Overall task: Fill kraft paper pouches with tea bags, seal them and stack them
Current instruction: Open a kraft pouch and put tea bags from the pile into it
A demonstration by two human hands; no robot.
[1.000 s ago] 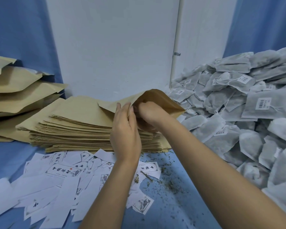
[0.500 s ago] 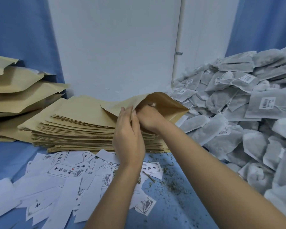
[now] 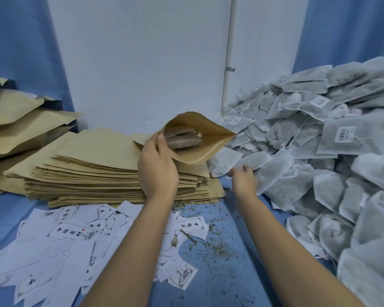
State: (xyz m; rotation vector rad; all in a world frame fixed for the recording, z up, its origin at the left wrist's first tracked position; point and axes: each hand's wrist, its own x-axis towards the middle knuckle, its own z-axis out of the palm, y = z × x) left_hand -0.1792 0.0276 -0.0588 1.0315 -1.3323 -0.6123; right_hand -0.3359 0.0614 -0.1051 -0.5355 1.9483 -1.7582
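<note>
Right hand (image 3: 244,181), withdrawn from pouch (image 3: 205,149), now at tea bag pile (image 3: 319,140), fingers loosely spread, holding nothing; left hand (image 3: 157,168) pinches pouch rim, mouth open.

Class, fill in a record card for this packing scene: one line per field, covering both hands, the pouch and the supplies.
Left hand: grips the open kraft pouch at its mouth
Pouch contents: tea bags, visible inside
Right hand: at the tea bag pile, grip unclear
Empty pouches: flat stack behind the left hand
Bulging pouches: piled at far left
Tabletop: paper labels, loose tea crumbs
</note>
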